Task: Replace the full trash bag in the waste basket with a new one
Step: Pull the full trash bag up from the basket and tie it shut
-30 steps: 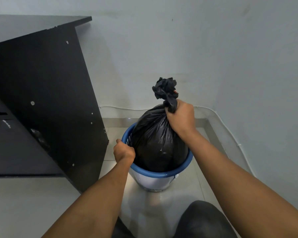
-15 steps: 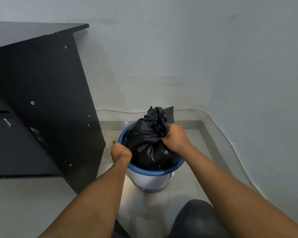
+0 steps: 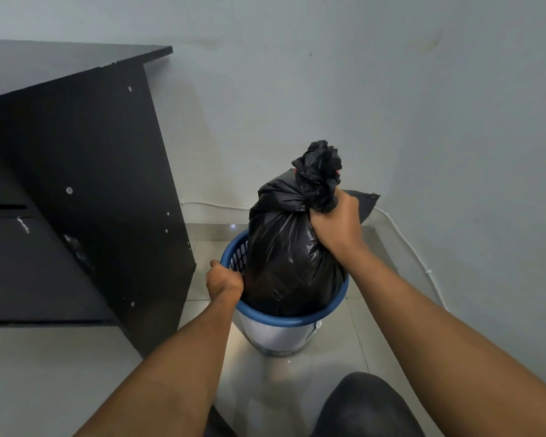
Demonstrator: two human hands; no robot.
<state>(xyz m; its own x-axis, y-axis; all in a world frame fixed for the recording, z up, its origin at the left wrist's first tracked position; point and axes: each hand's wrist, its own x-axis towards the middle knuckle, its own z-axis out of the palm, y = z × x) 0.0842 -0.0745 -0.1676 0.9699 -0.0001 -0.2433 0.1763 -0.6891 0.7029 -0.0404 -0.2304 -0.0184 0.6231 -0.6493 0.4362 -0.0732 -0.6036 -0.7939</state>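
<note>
A pale wall (image 3: 423,121) fills the corner beyond both hands. A big black desk (image 3: 76,184) stands left of the left hand, its side panel just beside the basket. Tiled floor (image 3: 297,389) spreads beneath the forearms. And there's the full black trash bag (image 3: 290,263), between the two hands, its bottom half sitting down inside the waste basket (image 3: 284,320) and its bulging top standing well above the blue rim. The basket stands upright on the floor. The right hand (image 3: 336,225) is up high, fingers clenched round the bag's gathered neck, just under the crumpled knot. The left hand (image 3: 223,280) is lower, gripping the basket's rim on its left side. The hands are apart, each clamped on its own thing. A thin white cable (image 3: 423,263) runs along the wall's foot, beyond the right forearm.
</note>
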